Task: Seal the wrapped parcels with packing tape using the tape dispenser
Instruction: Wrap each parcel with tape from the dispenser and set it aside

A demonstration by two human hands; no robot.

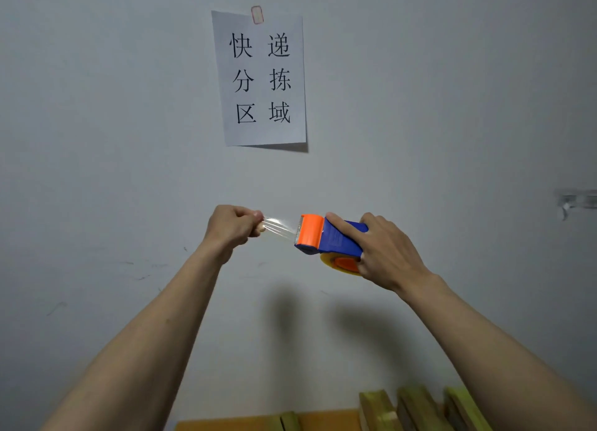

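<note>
At the centre of the frame, both arms are raised before a grey wall (97, 139). The right hand (386, 252) grips the blue and orange tape dispenser (326, 236), fingers curled round its body. The left hand (231, 225) pinches the free end of the clear tape (279, 228), stretched taut between hand and dispenser. Above hangs a printed paper sign (260, 78). Yellow-green parcels (416, 408) stand along the lower right edge.

Blue and orange tape dispenser (326, 236) held midair, clear packing tape (280, 228) stretched leftward, wrinkled
</note>
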